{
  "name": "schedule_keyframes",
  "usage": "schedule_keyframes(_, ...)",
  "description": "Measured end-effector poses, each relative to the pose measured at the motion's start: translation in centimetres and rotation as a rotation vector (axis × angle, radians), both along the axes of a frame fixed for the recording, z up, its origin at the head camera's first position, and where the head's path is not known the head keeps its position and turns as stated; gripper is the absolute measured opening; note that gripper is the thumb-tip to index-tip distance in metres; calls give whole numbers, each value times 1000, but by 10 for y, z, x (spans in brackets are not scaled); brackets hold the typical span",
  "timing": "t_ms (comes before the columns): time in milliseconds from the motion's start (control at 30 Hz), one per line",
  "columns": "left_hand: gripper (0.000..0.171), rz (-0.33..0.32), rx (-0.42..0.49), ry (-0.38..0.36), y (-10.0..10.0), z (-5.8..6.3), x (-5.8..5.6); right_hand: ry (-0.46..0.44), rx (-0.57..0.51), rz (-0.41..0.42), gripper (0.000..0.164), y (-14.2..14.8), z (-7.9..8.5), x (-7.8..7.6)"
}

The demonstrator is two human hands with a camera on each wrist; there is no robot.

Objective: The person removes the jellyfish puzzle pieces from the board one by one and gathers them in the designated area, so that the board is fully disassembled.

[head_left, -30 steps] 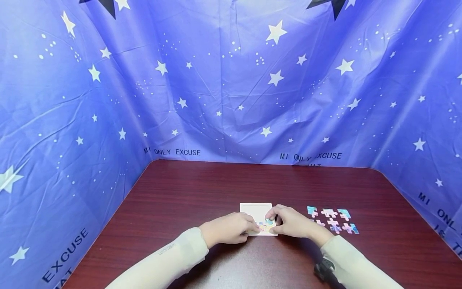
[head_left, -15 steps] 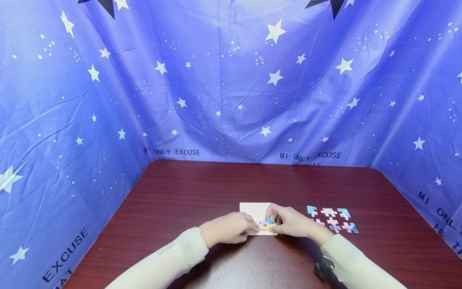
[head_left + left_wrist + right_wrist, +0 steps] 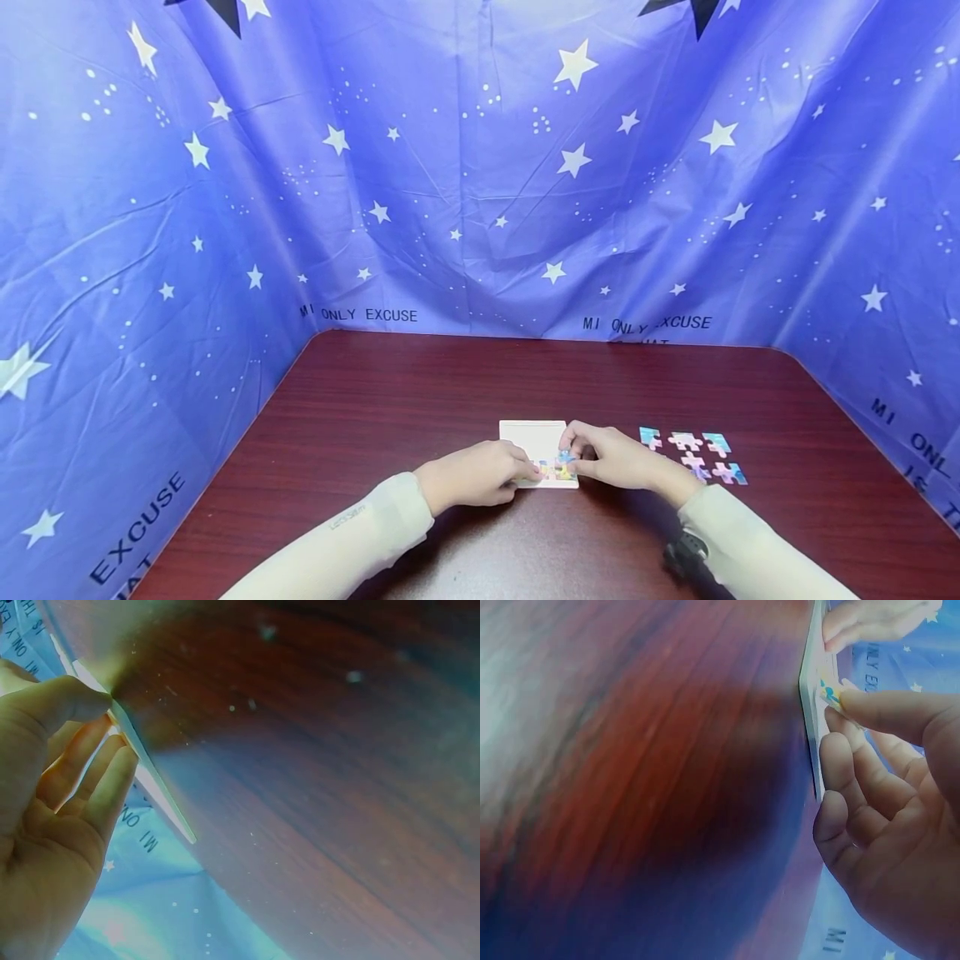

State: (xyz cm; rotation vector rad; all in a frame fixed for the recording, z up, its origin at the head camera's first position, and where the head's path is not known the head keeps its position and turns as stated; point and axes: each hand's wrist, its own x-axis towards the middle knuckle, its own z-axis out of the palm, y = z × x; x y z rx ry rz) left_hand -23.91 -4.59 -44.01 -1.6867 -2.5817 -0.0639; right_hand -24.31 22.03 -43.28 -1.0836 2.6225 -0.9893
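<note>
A white puzzle tray [image 3: 531, 431] lies on the table, with colourful jigsaw pieces [image 3: 547, 471] along its near side. My left hand [image 3: 480, 473] holds the tray's near left part, thumb against the near edge and fingertips over the pieces. At the tray's right side, my right hand [image 3: 611, 454] pinches a blue-and-yellow puzzle piece [image 3: 830, 694] between thumb and fingers. In the right wrist view that piece is tilted over the tray's rim. My left fingers hide some of the tray's left pieces.
Several loose puzzle pieces [image 3: 694, 465] lie in rows on the dark red table [image 3: 375, 392], right of the tray. My right hand and wrist cover part of that group. A blue curtain [image 3: 465, 167] with white stars stands round the table's back and sides.
My right hand has shifted slightly right with the puzzle piece, which has turned, and now covers one loose piece. My left hand stays in place on the tray.
</note>
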Motion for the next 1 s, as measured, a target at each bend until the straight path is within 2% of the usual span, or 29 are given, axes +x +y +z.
schedule_keyframes(333, 36, 11, 11, 10, -1, -1, 1, -73, -34, -29, 12, 37, 0, 5)
schedule_keyframes(633, 36, 12, 46, -2, -2, -3, 1, -83, -115, -56, 12, 94, -3, 16)
schedule_keyframes(900, 36, -6, 57, 7, -3, -4, 1, 19, -105, -161, 15, 148, -12, 37)
schedule_keyframes(1000, 37, -1, 50, 8, -3, -4, 1, 17, -112, -196, 17, 165, -15, 44)
